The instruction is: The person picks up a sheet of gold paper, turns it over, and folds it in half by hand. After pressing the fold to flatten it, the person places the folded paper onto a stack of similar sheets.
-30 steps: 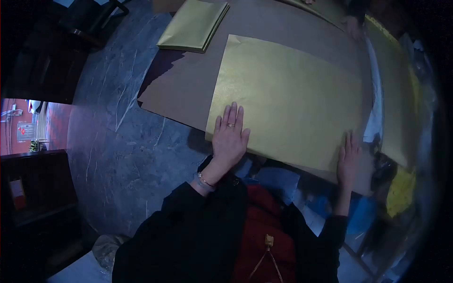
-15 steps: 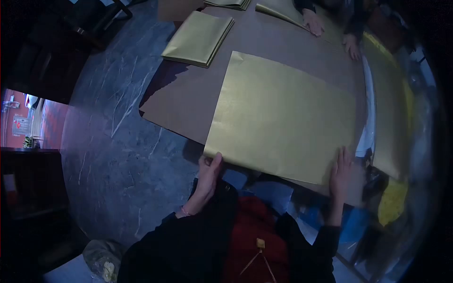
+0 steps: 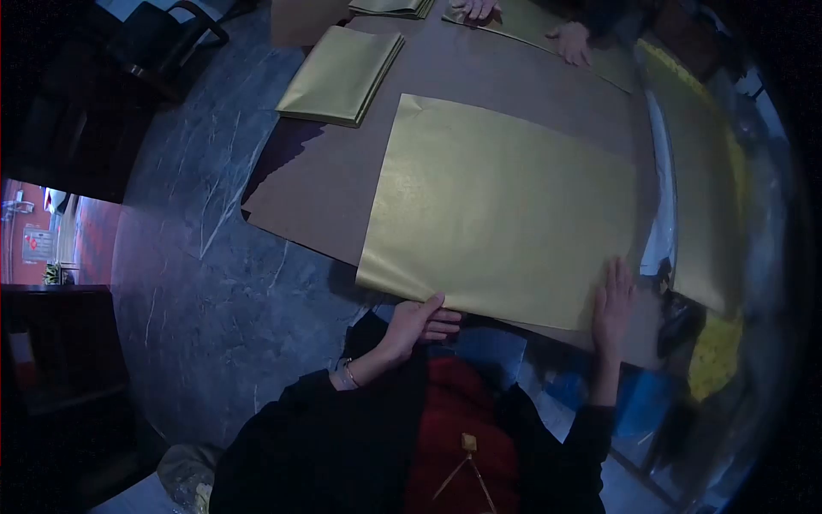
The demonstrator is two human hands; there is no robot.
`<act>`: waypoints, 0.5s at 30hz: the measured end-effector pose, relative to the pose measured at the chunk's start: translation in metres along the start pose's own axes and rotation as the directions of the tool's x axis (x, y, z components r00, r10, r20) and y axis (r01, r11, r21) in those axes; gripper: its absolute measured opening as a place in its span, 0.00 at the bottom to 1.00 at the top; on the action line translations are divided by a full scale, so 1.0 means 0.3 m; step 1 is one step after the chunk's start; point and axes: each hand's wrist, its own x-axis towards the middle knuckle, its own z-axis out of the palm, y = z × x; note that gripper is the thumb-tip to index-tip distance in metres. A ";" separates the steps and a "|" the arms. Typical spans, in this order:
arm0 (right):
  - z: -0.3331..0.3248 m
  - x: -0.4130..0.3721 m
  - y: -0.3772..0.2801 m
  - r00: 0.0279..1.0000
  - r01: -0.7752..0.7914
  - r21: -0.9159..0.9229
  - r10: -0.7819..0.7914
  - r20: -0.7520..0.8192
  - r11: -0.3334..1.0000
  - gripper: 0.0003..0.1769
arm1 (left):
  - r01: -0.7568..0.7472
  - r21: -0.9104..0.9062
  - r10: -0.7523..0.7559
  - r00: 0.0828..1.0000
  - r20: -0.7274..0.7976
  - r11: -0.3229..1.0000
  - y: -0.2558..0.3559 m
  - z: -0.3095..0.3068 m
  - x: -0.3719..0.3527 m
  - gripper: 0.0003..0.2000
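A large gold paper sheet [image 3: 497, 214] lies on the brown board in front of me. At its near edge, my left hand [image 3: 411, 327] is closed on the sheet, thumb on top and fingers curled below; the paper dips slightly there. Near the right corner, my right hand [image 3: 614, 308] lies flat with fingers stretched out, holding nothing. A stack of folded gold paper [image 3: 342, 77] rests beyond the sheet's far left corner.
Across the brown board [image 3: 312, 193], another person's hand [image 3: 572, 41] presses on a folded gold sheet [image 3: 522, 30]. More folded gold paper [image 3: 390, 7] sits at the back. Gold sheets [image 3: 706, 188] fill the right side. A dark chair [image 3: 163, 51] stands at far left.
My left hand has slid right along the near edge from the left corner. My right hand stays near the right corner. The other person's hands have moved left.
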 end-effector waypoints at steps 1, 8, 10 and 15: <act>0.002 -0.002 0.000 1.000 -0.005 0.001 0.005 -0.002 1.000 0.27 | 0.001 0.005 -0.001 1.000 0.002 1.000 0.001 -0.001 0.000 0.25; 0.011 -0.007 0.006 1.000 -0.028 0.026 0.028 0.001 0.999 0.27 | -0.326 0.310 0.354 0.934 -0.039 0.893 0.026 0.025 -0.016 0.21; 0.012 -0.010 -0.005 0.999 -0.045 0.041 0.045 -0.012 0.998 0.27 | -0.375 0.372 0.405 0.914 -0.003 0.849 0.048 0.019 -0.022 0.21; 0.027 -0.024 -0.063 0.996 -0.088 0.014 0.089 -0.030 0.996 0.27 | -0.295 0.294 0.326 0.944 -0.060 0.909 0.131 -0.033 0.003 0.18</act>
